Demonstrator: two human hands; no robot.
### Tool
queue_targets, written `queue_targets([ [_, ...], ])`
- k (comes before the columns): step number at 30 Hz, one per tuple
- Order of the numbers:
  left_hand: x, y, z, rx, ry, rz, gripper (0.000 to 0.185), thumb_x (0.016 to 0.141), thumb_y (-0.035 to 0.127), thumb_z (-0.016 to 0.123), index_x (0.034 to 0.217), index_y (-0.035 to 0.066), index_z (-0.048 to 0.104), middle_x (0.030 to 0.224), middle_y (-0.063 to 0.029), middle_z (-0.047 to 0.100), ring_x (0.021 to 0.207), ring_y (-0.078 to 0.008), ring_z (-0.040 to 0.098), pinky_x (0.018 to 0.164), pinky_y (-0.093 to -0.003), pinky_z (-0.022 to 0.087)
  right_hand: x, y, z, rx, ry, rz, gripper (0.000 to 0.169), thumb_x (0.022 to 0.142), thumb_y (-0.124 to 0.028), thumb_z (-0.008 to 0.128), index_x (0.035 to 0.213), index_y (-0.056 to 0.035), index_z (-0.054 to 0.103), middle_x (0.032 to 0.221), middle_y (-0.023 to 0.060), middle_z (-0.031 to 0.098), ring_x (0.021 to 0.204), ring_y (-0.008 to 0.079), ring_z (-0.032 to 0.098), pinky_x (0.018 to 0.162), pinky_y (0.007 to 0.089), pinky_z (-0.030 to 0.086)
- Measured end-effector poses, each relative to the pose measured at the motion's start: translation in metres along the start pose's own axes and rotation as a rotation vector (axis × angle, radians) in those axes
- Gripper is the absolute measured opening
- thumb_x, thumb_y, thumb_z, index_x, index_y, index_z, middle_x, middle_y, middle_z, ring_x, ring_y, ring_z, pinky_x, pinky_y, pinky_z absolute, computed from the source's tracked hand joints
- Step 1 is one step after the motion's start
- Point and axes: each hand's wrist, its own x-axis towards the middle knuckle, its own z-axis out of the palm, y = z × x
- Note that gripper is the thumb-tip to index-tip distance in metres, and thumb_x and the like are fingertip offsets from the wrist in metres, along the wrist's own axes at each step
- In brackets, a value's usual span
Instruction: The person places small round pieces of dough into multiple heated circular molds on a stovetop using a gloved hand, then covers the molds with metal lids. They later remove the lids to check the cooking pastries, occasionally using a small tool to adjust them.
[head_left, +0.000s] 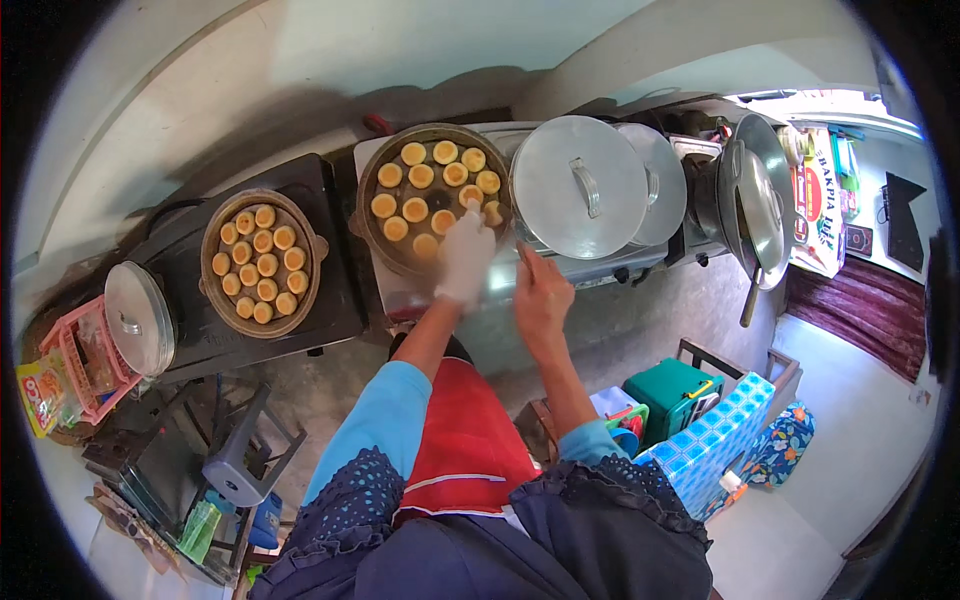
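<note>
My left hand (466, 259), in a white glove and blurred, reaches over the right-hand part of a round brown pan (369, 238). Its fingertips are at a small round browned cake (470, 194); whether they grip it I cannot tell. Several such cakes lie spaced out in the pan, one at its right edge (493, 213) looking tilted. Just right of the pan, my bare right hand (544, 296) is closed around a thin brown tool (524, 259), whose kind I cannot make out. A second round pan (316, 289) of similar cakes sits on the black stove at left.
Two aluminium lids (551, 187) (664, 180) cover the stove's right part. Farther right stand woks (780, 180). At far left are a lid (157, 330) and a pink basket (67, 330). A grey stool (232, 472) and a green box (664, 390) are below.
</note>
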Motion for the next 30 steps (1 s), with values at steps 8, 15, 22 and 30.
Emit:
queue_targets([
  [8, 0.015, 0.013, -0.002, -0.293, 0.223, 0.164, 0.049, 0.085, 0.004, 0.053, 0.132, -0.007, 0.049, 0.109, -0.0210, 0.068, 0.095, -0.0265, 0.068, 0.082, -0.0307, 0.051, 0.020, -0.003, -0.006, -0.045, -0.033, 0.069, 0.030, 0.084, -0.008, 0.061, 0.114, -0.0083, 0.061, 0.083, 0.0135, 0.061, 0.071, 0.0341, 0.065, 0.060, 0.0458, 0.051],
  [15, 0.050, 0.015, 0.004, -0.209, 0.048, 0.043, 0.048, 0.083, 0.004, 0.054, 0.131, -0.005, 0.051, 0.106, -0.0213, 0.069, 0.089, -0.0267, 0.068, 0.078, -0.0318, 0.050, 0.039, -0.011, 0.031, -0.190, -0.057, 0.188, 0.028, 0.084, -0.006, 0.062, 0.111, -0.0049, 0.064, 0.087, 0.0147, 0.065, 0.072, 0.0341, 0.065, 0.063, 0.0441, 0.051],
  [22, 0.043, 0.010, -0.007, -0.140, 0.149, 0.133, 0.047, 0.083, 0.000, 0.052, 0.130, -0.004, 0.052, 0.110, -0.0237, 0.067, 0.099, -0.0270, 0.067, 0.082, -0.0308, 0.050, 0.029, -0.016, 0.010, 0.102, 0.124, 0.079, 0.024, 0.086, -0.006, 0.061, 0.110, -0.0020, 0.063, 0.083, 0.0178, 0.064, 0.071, 0.0371, 0.064, 0.059, 0.0467, 0.051],
  [30, 0.002, -0.012, -0.021, -0.523, 0.216, -0.079, 0.055, 0.084, -0.009, 0.044, 0.139, -0.009, 0.041, 0.134, -0.0218, 0.054, 0.121, -0.0244, 0.057, 0.090, -0.0259, 0.047, 0.053, -0.018, 0.038, 0.030, 0.066, 0.096, 0.025, 0.085, -0.008, 0.062, 0.110, -0.0050, 0.063, 0.084, 0.0160, 0.064, 0.071, 0.0361, 0.064, 0.060, 0.0458, 0.051],
])
